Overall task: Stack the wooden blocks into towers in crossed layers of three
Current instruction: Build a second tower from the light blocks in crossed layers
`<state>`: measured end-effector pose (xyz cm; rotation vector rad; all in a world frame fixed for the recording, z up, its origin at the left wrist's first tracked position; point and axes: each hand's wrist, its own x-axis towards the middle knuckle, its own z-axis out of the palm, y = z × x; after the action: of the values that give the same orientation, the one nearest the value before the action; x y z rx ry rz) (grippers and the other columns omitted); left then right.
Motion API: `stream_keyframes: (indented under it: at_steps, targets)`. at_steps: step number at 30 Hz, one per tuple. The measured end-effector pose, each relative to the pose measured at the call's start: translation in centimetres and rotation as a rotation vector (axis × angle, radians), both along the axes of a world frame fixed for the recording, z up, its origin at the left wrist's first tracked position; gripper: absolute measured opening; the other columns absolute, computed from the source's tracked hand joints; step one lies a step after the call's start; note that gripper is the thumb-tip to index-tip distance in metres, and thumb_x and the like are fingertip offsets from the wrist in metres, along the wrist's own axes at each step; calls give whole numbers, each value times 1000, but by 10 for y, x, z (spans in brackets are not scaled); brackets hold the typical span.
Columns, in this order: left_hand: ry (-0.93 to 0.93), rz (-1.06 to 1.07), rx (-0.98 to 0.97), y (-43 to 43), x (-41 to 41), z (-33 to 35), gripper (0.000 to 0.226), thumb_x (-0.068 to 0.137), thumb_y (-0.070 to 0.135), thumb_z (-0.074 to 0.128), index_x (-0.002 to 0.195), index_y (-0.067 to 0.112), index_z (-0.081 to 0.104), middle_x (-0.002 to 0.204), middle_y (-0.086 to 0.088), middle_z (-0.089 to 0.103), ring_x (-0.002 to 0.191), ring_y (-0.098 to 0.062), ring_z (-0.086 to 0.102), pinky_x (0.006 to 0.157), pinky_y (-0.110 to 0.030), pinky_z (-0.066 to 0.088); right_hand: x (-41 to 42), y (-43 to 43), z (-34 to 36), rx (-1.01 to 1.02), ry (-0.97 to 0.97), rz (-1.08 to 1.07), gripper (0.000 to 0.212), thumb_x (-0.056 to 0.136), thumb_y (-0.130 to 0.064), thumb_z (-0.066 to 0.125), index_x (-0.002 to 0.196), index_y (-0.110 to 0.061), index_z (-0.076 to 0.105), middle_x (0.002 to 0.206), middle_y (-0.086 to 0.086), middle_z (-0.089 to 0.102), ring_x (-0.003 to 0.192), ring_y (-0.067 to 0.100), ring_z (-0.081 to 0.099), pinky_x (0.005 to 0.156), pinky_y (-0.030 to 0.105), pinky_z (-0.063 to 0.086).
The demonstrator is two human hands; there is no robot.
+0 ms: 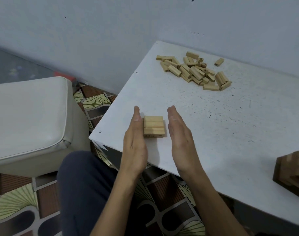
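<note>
A left hand [135,138] and right hand [180,133], both flat, straight-fingered and holding nothing, flank a low stack [153,126] of wooden blocks, apparently two layers. The left touches its side, the right stands just beside. Beyond the stack a large loose pile [193,70] waits unstacked; far to its right stands a taller tower [293,174], partly cut off.

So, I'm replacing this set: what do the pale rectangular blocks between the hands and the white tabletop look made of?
The pale rectangular blocks look like unfinished light wood: matte, faint grain streaks, dark print on the ends. The white tabletop seems painted or laminated board, matte, speckled with dark marks; which, I cannot tell.
</note>
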<state>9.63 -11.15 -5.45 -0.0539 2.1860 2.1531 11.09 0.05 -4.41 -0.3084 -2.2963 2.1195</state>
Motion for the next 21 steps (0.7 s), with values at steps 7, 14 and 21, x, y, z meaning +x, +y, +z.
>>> stream_keyframes:
  at_steps: [7,14,21]
  targets:
    - [-68,32,67,4,-3,-5,76,91,64,24,156,25,24,159,20,26,141,11,25,123,-28,17,-6,-4,-2,-43,-48,-20,52,105,-46,29,155,-33,26,158,-24,25,142,-12,21,123,30,17]
    - [-56,9,37,4,-1,0,78,92,65,24,156,20,25,160,15,26,142,10,25,123,-25,17,-6,-10,2,-52,-62,-5,52,106,-45,29,155,-32,25,159,-24,22,143,-12,18,123,27,15]
    - [-60,0,-32,4,1,3,65,100,52,23,156,20,26,159,18,25,138,17,21,109,0,17,-5,-15,3,-50,-78,-2,49,107,-40,27,155,-32,25,158,-24,23,142,-13,19,120,22,16]
